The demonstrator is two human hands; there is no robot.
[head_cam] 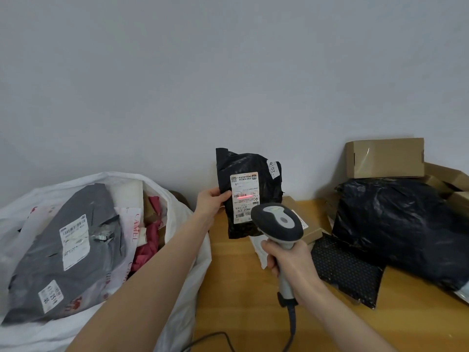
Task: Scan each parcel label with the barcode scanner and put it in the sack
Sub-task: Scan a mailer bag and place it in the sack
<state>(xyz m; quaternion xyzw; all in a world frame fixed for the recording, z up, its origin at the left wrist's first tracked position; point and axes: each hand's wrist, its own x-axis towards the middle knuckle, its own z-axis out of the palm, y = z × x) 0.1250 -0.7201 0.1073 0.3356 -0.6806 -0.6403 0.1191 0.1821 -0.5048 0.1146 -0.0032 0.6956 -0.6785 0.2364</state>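
Observation:
My left hand [211,202] grips the left edge of a small black plastic parcel [264,168], held upright above the wooden table [243,288]. Its white label [244,196] faces me, and a red scan line lies across a barcode on it. My right hand [291,265] grips the handle of the grey and black barcode scanner [278,222], whose head points at the label from just below. The white sack [177,217] stands open at the left, with a large grey parcel [73,250] and several other parcels inside.
On the table's right side lie a big black plastic parcel [396,229], a black dotted mailer [347,270], a white parcel [258,250] under the scanner, and brown cardboard boxes [385,157] stacked against the wall. The scanner's cable [291,326] trails toward me.

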